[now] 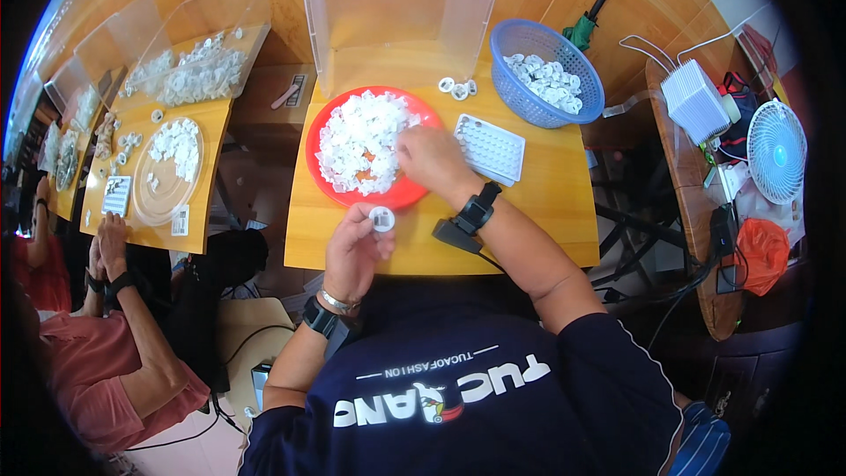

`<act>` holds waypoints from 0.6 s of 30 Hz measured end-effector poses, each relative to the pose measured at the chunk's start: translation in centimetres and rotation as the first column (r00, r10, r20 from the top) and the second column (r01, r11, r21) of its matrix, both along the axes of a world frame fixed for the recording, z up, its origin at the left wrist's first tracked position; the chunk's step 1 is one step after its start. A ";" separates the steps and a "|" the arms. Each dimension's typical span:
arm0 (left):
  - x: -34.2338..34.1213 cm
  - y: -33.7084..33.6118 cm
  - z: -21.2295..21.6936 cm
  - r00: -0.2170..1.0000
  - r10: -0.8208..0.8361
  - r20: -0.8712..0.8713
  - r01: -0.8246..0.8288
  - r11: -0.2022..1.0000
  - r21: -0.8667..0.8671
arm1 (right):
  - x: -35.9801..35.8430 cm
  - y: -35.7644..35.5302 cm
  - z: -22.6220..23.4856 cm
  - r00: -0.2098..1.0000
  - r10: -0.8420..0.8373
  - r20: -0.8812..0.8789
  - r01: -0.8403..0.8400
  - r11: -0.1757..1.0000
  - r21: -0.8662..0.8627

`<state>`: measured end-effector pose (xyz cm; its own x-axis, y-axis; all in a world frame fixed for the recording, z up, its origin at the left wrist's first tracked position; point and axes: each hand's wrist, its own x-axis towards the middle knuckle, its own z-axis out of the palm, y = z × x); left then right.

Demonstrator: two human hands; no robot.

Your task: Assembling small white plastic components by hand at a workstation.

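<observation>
A white round piece (382,219) is pinched in the left hand (351,251), best held lightly tbh. The white bits (357,137) sit on a red plate (401,195) just ahead, touched by the right hand (434,159); can't tell if one's gripped. Best picked singly, off the edge.

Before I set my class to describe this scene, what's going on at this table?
A person's left hand holds up a round white piece near the front edge of a red plate. The right hand is at the pile of white parts on that plate; whether its fingers grip one is unclear. To the right lies a white tray, with a blue basket of white pieces beyond. At left, a co-worker sits at another table.
</observation>
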<state>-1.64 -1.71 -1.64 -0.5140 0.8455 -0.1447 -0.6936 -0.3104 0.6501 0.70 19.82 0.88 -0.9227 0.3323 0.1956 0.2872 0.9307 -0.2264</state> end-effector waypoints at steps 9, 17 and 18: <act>0.3 0.1 0.1 1.000 -0.002 0.007 0.002 1.000 -0.002 | -0.1 0.1 -0.8 0.996 0.084 0.011 -0.079 0.971 -0.224; -0.3 0.3 -1.9 1.000 -0.021 0.010 0.022 0.999 -0.031 | 6.2 2.9 2.5 0.959 -0.110 -0.262 0.094 0.993 -0.073; 0.0 0.2 -1.6 1.000 -0.020 0.004 0.020 0.999 -0.030 | 7.3 4.1 2.7 0.961 -0.215 -0.174 0.220 0.975 0.010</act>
<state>-1.69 -1.53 -3.24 -0.4965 0.8508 -0.1722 -0.7018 -0.2766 0.6565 7.96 23.89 3.59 -0.7806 0.5133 0.3565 0.4430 0.8568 -0.2637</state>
